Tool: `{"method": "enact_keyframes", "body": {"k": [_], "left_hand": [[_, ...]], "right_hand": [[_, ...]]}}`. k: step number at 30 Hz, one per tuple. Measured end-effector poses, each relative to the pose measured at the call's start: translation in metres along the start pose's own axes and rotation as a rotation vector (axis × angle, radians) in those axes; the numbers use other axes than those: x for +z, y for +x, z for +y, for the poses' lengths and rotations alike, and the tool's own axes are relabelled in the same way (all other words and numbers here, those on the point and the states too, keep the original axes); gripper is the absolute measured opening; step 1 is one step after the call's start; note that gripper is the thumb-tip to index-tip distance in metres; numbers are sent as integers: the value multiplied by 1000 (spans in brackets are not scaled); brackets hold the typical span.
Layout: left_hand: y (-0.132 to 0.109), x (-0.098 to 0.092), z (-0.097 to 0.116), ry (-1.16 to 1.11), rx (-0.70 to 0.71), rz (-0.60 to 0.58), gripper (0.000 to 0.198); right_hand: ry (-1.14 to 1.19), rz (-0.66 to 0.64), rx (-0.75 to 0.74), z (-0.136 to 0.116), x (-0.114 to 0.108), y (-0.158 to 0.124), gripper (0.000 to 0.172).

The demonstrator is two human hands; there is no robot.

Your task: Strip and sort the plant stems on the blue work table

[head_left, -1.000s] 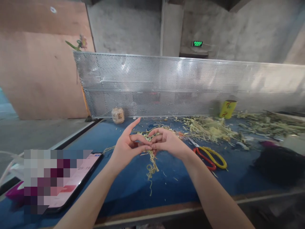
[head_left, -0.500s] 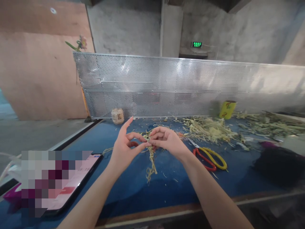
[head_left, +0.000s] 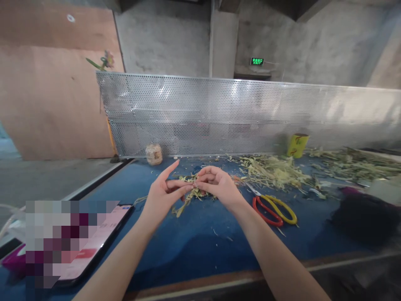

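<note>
Both hands meet over the blue table (head_left: 188, 246), fingertips together on a small bundle of pale yellow-green plant strands (head_left: 184, 205). My left hand (head_left: 164, 190) pinches it between thumb and fingers, with the index finger raised away. Thumb and curled fingers of my right hand (head_left: 216, 184) close on the same spot from the right. Loose ends hang below the fingers toward the lower left; the pinched part is mostly hidden. Scissors (head_left: 275, 209) with one red and one yellow handle lie right of my right hand, blades pointing away.
A heap of pale strands (head_left: 272, 171) and greener stalks (head_left: 354, 163) lie at the right. Behind stands a perforated metal screen (head_left: 200, 104), with a ball of twine (head_left: 154, 154) and a yellow tube (head_left: 298, 145) before it. A phone (head_left: 94, 246) lies left; a dark bundle (head_left: 366, 217) right.
The hanging strands have swung from pointing straight down to the lower left. My left hand has shifted slightly left and its fingers have drawn closer together. My right hand stays nearly in place.
</note>
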State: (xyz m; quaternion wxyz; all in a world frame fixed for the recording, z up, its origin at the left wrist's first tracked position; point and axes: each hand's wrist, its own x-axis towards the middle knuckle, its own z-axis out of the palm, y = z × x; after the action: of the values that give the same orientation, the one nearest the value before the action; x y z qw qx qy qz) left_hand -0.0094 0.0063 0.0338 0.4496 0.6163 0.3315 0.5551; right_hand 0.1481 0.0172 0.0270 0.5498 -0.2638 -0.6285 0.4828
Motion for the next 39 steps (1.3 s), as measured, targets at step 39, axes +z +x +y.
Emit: {"method": "enact_keyframes", "body": {"k": [39], "left_hand": [[-8, 1, -2, 58, 383, -181, 105]], "right_hand": [[346, -462, 334, -3, -5, -9, 28]]}}
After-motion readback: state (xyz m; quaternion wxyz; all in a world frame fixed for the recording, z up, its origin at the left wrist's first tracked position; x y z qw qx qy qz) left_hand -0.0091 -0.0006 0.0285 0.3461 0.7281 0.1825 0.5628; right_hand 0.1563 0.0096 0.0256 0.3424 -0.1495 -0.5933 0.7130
